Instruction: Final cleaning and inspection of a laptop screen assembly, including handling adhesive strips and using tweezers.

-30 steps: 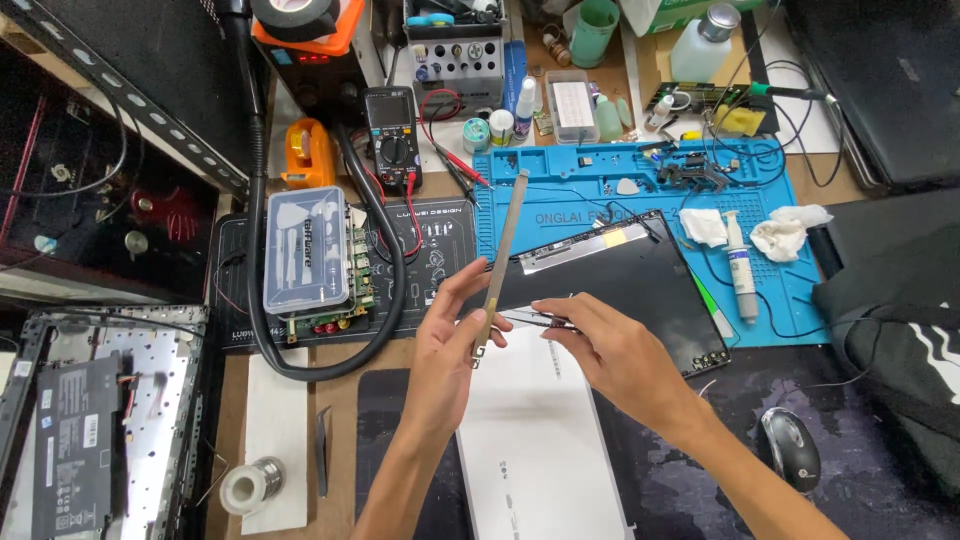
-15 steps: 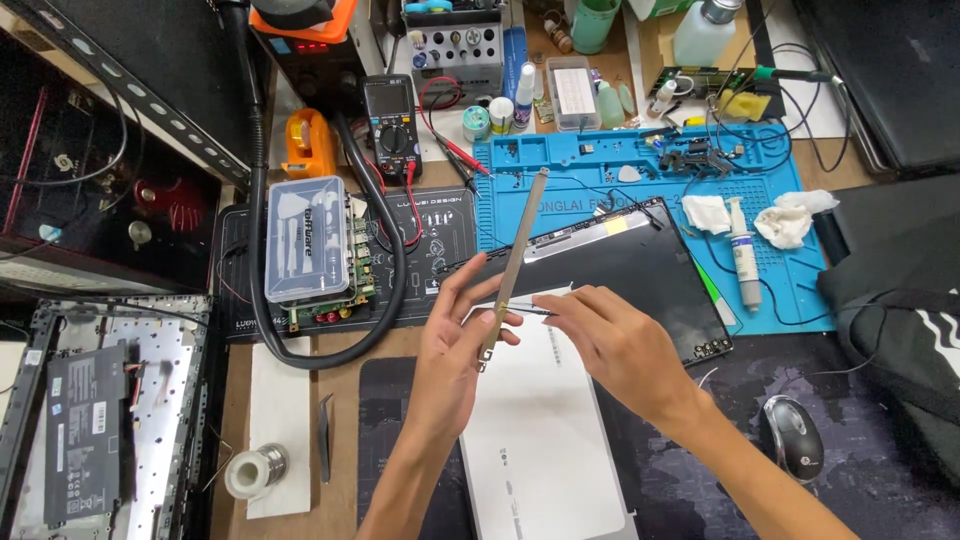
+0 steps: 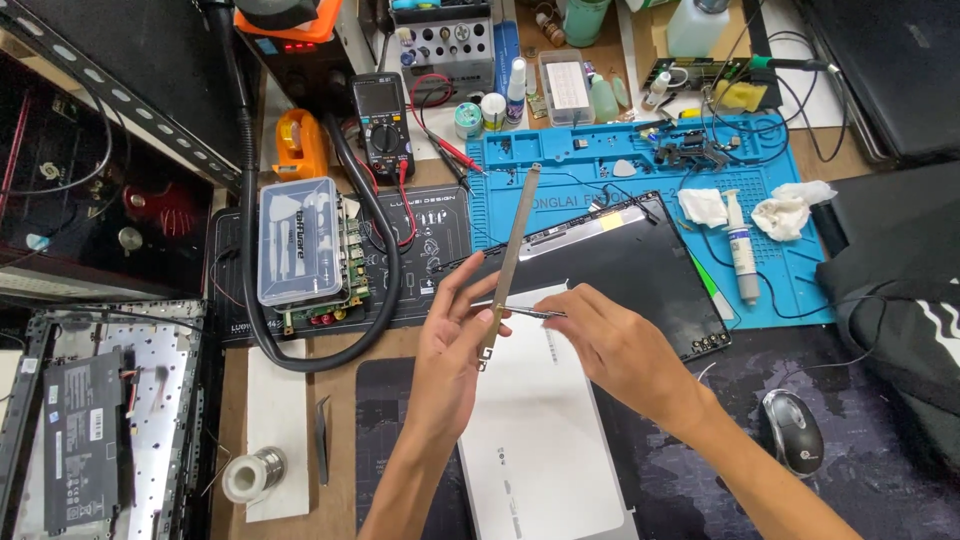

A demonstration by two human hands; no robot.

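Setting: a crowded electronics repair tabletop [image 3: 330, 370] seen from above, with tools, cables and opened devices spread across it.
Left hand: the left hand [image 3: 452, 345] reaches up from the bottom edge, forearm slanting up and to the right, fingers raised and closed on the lower part of a long metal strip [image 3: 512, 258].
Metal strip: thin, grey, held almost upright with a slight lean to the right; its top end stands over the blue work mat [image 3: 790, 270], its lower end hangs just below the fingers.
Right hand: the right hand [image 3: 625, 350] comes in from the lower right, wrist bent, thumb and fingers pinched on tweezers [image 3: 520, 310] that lie nearly level.
Tweezers: the tips point left and meet the strip just beside the left fingers.
Under the hands: a white panel [image 3: 540, 440] lies flat, partly over a black laptop cover [image 3: 640, 270].
Left side: a clear plastic case [image 3: 298, 240] sits on a circuit board, ringed by a black hose [image 3: 385, 260].
Far edge: a multimeter [image 3: 384, 120] with red leads.
Near right: a mouse [image 3: 793, 430] on a dark pad.
Near left: a solder spool [image 3: 252, 472].
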